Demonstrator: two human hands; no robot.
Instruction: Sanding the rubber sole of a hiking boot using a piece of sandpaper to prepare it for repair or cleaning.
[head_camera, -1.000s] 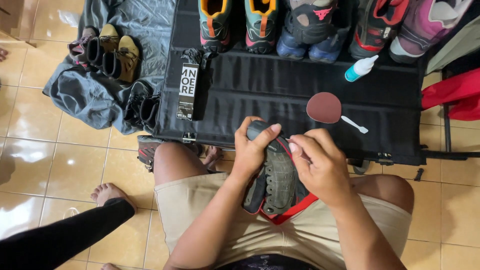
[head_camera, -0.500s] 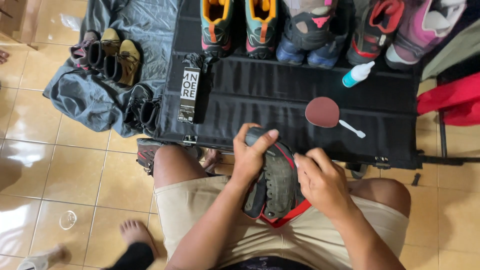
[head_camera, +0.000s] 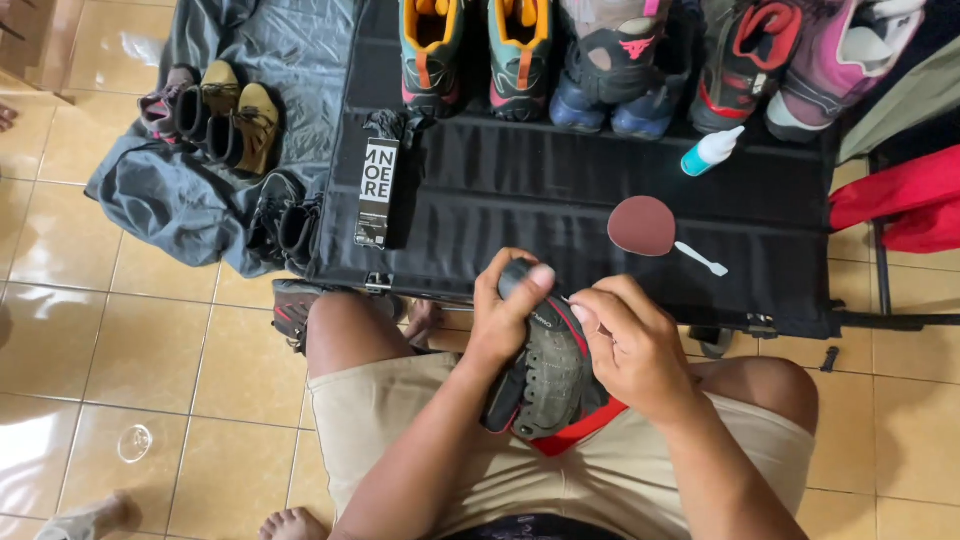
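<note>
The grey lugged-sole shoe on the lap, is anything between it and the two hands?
Nothing visible. The left hand grips the toe of the grey lugged-sole shoe directly, and the right hand rests against its edge, both in bare contact.

- Left hand: bare, no glove, no ring or watch seen.
- Right hand: bare too, short nails, nothing on wrist.
- Both forearms uncovered, no sleeves in view.
- Beige shorts, plain fabric, hems above the knees.
- Dark waistband or shirt edge at bottom of frame, kind unclear.
- Knees and lower legs bare.
</note>
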